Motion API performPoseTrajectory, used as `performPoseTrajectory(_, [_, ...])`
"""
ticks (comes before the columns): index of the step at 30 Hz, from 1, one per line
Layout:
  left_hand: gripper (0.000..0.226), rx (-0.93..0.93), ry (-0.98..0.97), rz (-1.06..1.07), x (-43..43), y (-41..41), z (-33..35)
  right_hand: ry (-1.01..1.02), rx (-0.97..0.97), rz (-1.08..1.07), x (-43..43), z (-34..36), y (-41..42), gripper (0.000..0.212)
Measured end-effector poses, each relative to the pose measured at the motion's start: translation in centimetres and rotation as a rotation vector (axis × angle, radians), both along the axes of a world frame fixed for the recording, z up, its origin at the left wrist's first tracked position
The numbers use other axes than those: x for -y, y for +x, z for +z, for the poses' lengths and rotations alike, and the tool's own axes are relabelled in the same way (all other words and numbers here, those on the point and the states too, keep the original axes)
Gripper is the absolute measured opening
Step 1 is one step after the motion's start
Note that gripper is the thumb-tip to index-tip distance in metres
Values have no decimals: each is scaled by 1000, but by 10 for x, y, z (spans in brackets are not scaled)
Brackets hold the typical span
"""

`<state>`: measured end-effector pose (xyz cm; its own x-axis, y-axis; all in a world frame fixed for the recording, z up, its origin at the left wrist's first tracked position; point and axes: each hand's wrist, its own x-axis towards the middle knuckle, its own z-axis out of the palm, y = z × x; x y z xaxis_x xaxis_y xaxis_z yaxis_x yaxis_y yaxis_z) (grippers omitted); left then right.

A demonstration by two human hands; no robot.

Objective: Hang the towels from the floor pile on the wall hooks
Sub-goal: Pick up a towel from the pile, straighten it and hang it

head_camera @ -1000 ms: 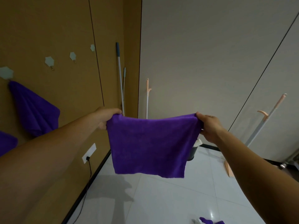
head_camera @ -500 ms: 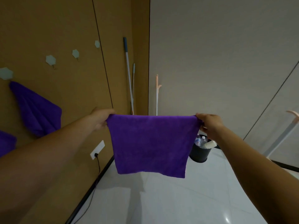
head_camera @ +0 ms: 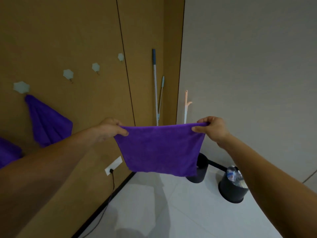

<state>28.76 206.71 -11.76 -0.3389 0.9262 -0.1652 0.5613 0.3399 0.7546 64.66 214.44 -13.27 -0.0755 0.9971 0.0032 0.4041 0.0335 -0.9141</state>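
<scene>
Against brown wall (head_camera: 68,40), left hand (head_camera: 109,129) and right hand (head_camera: 211,129) pinch purple towel (head_camera: 159,148) by corners.

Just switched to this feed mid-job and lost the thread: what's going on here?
A person holds a purple towel spread out in the air, with the left hand and right hand each pinching a top corner. It is not on a hook yet. On the brown wall to the left, a hung towel already drapes from a hook, and part of another towel shows at the frame edge. The next hook and two beyond it are bare.
</scene>
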Motion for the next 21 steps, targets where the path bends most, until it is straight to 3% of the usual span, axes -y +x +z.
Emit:
performPoseTrajectory(4, [22,-164,113,115,-5,-14,-4,130,143,-14,-37,3,-23,21])
performPoseTrajectory(7, [25,-246,199,222,-8,-27,0,241,125,-15,-63,4,-56,20])
performPoseTrajectory(10, [33,-379,297,334,-12,-43,4,177,-9,35,-80,8,-102,20])
performPoseTrajectory(15, [31,-213,488,501,-30,-81,14,44,-358,43,-102,21,-185,24])
performPoseTrajectory(17, [36,-152,562,538,-39,-100,21,37,-388,109,-110,25,-218,27])
performPoseTrajectory(21, [25,-49,666,542,-51,-141,30,-49,-502,323,-122,38,-274,12])
